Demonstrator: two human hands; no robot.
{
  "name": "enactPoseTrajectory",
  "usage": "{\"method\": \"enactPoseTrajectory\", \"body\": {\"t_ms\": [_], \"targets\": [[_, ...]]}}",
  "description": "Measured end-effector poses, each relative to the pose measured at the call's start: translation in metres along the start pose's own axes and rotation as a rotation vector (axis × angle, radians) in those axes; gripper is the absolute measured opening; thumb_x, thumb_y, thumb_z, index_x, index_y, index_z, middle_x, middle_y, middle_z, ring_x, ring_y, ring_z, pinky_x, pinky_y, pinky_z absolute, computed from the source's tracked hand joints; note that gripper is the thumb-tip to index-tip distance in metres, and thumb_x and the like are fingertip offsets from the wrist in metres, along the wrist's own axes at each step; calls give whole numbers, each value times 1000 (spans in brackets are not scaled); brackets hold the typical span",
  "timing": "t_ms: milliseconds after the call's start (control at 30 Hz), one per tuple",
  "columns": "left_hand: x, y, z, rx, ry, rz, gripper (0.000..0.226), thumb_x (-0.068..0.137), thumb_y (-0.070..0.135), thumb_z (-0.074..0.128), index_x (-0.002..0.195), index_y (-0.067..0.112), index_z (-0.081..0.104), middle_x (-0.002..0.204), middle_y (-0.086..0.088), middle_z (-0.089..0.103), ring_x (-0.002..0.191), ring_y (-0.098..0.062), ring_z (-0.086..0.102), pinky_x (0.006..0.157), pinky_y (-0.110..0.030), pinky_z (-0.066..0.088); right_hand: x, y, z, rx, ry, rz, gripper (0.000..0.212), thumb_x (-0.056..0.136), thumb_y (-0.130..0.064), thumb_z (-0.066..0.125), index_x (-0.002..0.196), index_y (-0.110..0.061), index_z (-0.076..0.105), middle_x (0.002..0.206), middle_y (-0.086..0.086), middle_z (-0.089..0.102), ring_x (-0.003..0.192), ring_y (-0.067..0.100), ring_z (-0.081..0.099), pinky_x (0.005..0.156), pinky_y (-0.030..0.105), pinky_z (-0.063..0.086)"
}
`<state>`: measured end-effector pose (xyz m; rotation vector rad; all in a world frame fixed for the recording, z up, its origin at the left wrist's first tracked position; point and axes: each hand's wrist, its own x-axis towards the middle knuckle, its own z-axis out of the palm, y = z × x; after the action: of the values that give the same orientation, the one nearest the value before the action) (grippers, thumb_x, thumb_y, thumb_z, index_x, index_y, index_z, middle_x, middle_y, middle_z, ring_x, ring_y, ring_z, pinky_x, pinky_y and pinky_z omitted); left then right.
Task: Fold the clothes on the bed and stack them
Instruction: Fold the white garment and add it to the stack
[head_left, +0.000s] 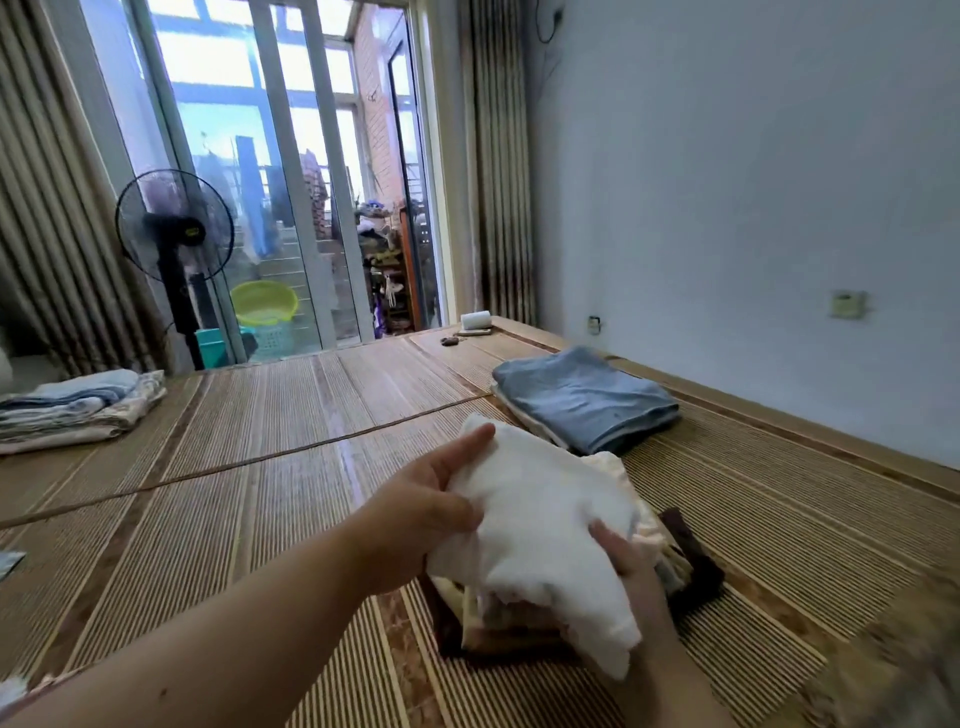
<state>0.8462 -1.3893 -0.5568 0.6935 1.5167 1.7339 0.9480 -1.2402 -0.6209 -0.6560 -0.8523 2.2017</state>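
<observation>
At the far left, a folded pile of pale blue and flowery cloths (72, 410) lies on the striped bamboo mat bed (249, 447). Behind it stands a black round fan (174, 223). Its little yellow sticker is too small to read. A yellow-green plastic tub (264, 303) sits outside the glass door (291, 182).

In the middle, the left hand (421, 499) pinches the soft white cloth (540, 519) with its thumb. One finger lies straight along the top edge. The cloth hangs between both hands, just above a low stack of brown and cream folded clothes (696, 566). The right hand (631, 569) grips the cloth's lower side, with its fingers tucked under it.

Past the hands, a folded blue cloth (587, 400) rests on the mat near the pale wall (753, 182).
</observation>
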Motion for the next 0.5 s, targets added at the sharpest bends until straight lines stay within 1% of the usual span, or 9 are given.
{"method": "enactPoseTrajectory", "body": {"t_ms": [33, 67, 100, 167, 200, 267, 333, 400, 500], "targets": [[10, -4, -4, 50, 22, 6, 75, 71, -18, 58, 115, 42, 66, 135, -7, 41, 109, -39, 56, 80, -45, 56, 8, -10, -8, -6, -229, 150, 49, 76, -15, 69, 120, 4, 60, 98, 24, 71, 87, 37, 71, 63, 38, 58], [18, -8, -6, 98, 46, 18, 76, 73, -17, 57, 114, 46, 65, 135, -4, 40, 110, -37, 56, 80, -44, 56, 24, -18, -13, -169, -285, 186, 45, 75, -10, 69, 118, -2, 60, 94, 20, 73, 82, 36, 71, 58, 39, 57], [28, -13, -8, 130, 65, 39, 76, 73, -16, 59, 114, 48, 63, 137, -2, 40, 110, -36, 56, 80, -42, 55, 41, -28, -27, -311, -319, 112, 43, 76, -2, 68, 117, -9, 59, 91, 15, 74, 79, 34, 72, 55, 37, 57], [46, -24, -7, 162, 102, 98, 78, 65, -11, 64, 114, 50, 59, 140, 0, 41, 112, -32, 57, 84, -41, 54, 74, -52, -16, -576, -242, -80, 56, 76, 8, 66, 124, -18, 55, 95, 9, 73, 82, 31, 71, 58, 35, 56], [58, -30, -6, 168, 123, 132, 79, 65, -11, 64, 114, 51, 58, 141, 0, 41, 113, -29, 56, 86, -41, 54, 88, -63, -10, -669, -256, -105, 65, 76, 9, 66, 131, -20, 51, 101, 8, 70, 86, 30, 69, 61, 34, 55], [79, -43, -3, 160, 184, 182, 81, 71, -18, 60, 120, 47, 55, 140, 1, 43, 109, -22, 59, 80, -33, 56, 112, -79, 8, -859, -271, -127, 75, 76, 10, 65, 140, -21, 43, 111, 6, 63, 91, 25, 64, 64, 32, 53], [98, -54, 0, 218, 277, 187, 83, 75, -19, 57, 137, 35, 46, 139, -2, 45, 107, -18, 60, 79, -30, 56, 138, -81, 15, -1056, -279, -129, 76, 77, 8, 64, 144, -19, 39, 119, 9, 58, 98, 27, 60, 76, 37, 54], [116, -70, 0, 414, 378, 116, 79, 79, -12, 59, 146, 24, 37, 141, -8, 46, 114, -23, 58, 93, -34, 51, 151, -76, 20, -1310, -274, -167, 74, 80, 2, 64, 144, -18, 34, 128, 12, 54, 107, 29, 56, 86, 35, 48], [131, -88, 4, 800, 522, -220, 63, 86, 11, 55, 144, 28, 39, 144, -9, 42, 118, -27, 52, 90, -29, 49, 165, -56, 21, -1832, -172, -424, 67, 89, -8, 52, 148, -24, 25, 139, 12, 47, 120, 30, 51, 95, 36, 44]]}}
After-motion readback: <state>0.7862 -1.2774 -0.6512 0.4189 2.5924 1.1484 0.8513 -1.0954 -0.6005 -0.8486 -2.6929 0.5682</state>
